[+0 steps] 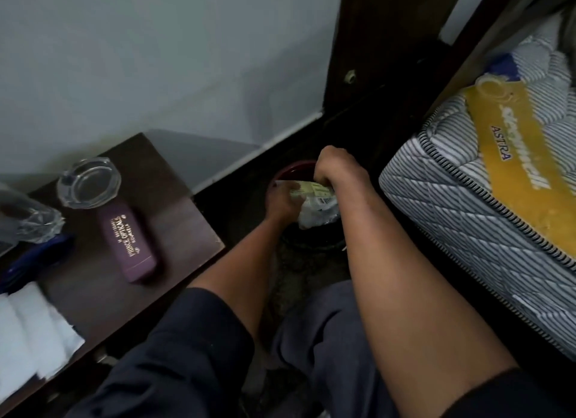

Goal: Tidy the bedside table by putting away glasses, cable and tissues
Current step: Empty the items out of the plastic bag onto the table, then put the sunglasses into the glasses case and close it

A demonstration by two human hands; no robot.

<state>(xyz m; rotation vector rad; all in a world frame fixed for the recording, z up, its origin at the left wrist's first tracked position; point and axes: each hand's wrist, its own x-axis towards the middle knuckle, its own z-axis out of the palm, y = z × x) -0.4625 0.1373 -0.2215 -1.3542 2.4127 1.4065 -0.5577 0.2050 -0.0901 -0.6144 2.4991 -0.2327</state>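
Nearest the camera we see dark sleeves (187,355) and two bare forearms reaching down into the gap between a dark wooden bench (174,199) and a bed.

On the bench's near-left edge lies a stack of white folded tissues (28,330); beyond it sit something blue (37,258) that we cannot identify and crumpled clear plastic (31,221), both blurred. Midway along the bench lies a closed purple glasses case (127,243), stamped in gold lettering that reads upside down from here; we make out "PRINCE" and little else. Just beyond the case, touching or nearly touching its far end, stands a clear glass ashtray (88,182).

Down on the floor, the left hand (282,201) is closed around the left side of a crumpled packet (314,201), pale with a yellow-green label and a printed barcode. The right hand (332,168) is curled in a fist on the packet's top edge. Both hold it over a dark red round bin (291,171), whose rim shows behind the hands.

To the right, the striped grey-and-white mattress (467,215) carries a yellow label (511,162) with the word "ASTRA" legible; the larger brand name above it is too blurred to read. Farthest off stand the pale wall (156,59) and a dark wooden bed frame (374,43).
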